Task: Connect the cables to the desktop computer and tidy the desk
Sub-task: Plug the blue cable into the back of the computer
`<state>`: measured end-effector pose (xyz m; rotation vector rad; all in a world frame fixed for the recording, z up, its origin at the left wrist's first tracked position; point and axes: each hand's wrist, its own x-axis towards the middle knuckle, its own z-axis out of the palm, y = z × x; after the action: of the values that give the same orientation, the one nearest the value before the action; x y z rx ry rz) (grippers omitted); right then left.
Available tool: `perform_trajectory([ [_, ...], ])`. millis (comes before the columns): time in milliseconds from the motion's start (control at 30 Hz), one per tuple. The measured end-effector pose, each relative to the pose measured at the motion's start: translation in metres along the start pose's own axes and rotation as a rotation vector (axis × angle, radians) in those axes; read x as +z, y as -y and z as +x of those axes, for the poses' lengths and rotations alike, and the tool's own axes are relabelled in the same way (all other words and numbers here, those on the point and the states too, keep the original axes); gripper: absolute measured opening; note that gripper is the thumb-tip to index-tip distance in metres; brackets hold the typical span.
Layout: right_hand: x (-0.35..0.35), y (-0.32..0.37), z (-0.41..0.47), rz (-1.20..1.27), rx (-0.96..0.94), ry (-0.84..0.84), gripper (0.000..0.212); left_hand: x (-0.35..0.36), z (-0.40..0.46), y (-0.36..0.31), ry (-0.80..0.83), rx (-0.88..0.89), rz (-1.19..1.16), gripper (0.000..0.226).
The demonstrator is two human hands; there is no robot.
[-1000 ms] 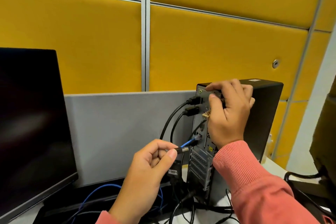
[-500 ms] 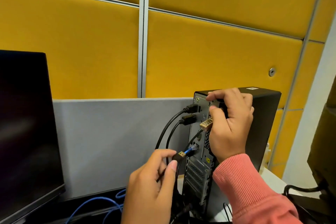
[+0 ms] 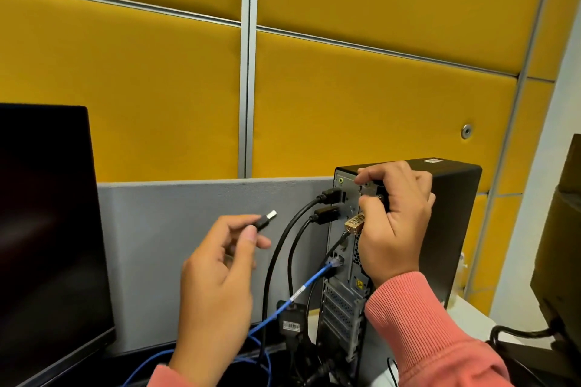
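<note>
At the far left stood the dark monitor (image 3: 47, 245), its screen blank, in front of the grey partition (image 3: 188, 229) and the yellow wall panels (image 3: 377, 104); next came your left hand (image 3: 217, 276), raised before the partition with thumb and fingertips pinched on the black body of a USB plug (image 3: 265, 219), whose metal end pointed up and to the right, well apart from the computer and in no port; just right of that hand two black cables (image 3: 283, 248) curved up from the desk to plugs seated in the upper rear panel, one above the other; below them a blue network cable (image 3: 301, 289) rose slanting from the tangle on the desk to a jack lower on the same panel; the desktop computer (image 3: 452, 229) stood upright on the desk with its rear panel turned toward you; your right hand (image 3: 393, 229), in a pink sleeve (image 3: 424, 333), was curled shut against the top of that panel, fingers closed on something small and dark that I cannot make out, with a brass-coloured padlock (image 3: 354, 223) hanging just under the thumb; at the far right edge a dark object (image 3: 562, 261) was only partly in view.
</note>
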<state>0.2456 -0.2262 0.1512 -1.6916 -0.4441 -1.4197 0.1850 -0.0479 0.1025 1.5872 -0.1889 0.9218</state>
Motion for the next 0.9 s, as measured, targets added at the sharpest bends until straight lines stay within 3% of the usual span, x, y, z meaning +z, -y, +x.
perform_trajectory([
  [100, 0.000, 0.000, 0.000, -0.004, -0.002, -0.007, 0.022, -0.001, 0.023, 0.022, -0.012, -0.280, -0.091, 0.017],
  [200, 0.001, 0.001, 0.000, -0.008, -0.004, -0.013, 0.023, 0.006, 0.036, 0.044, 0.256, -0.541, -0.133, 0.013],
  [267, 0.001, 0.001, 0.000, -0.011, -0.005, -0.015, 0.023, 0.016, 0.036, 0.049, 0.456, -0.626, -0.120, 0.010],
  [333, 0.001, 0.000, 0.000, -0.016, -0.008, -0.015, 0.022, 0.024, 0.036, 0.044, 0.584, -0.650, -0.089, 0.011],
  [433, 0.002, -0.001, 0.000, -0.020, -0.011, -0.015, 0.022, 0.032, 0.039, 0.037, 0.650, -0.658, -0.124, 0.012],
  [900, 0.004, -0.002, -0.001, -0.032, -0.029, -0.039, 0.020, 0.046, 0.041, 0.041, 0.592, -0.548, -0.167, 0.007],
])
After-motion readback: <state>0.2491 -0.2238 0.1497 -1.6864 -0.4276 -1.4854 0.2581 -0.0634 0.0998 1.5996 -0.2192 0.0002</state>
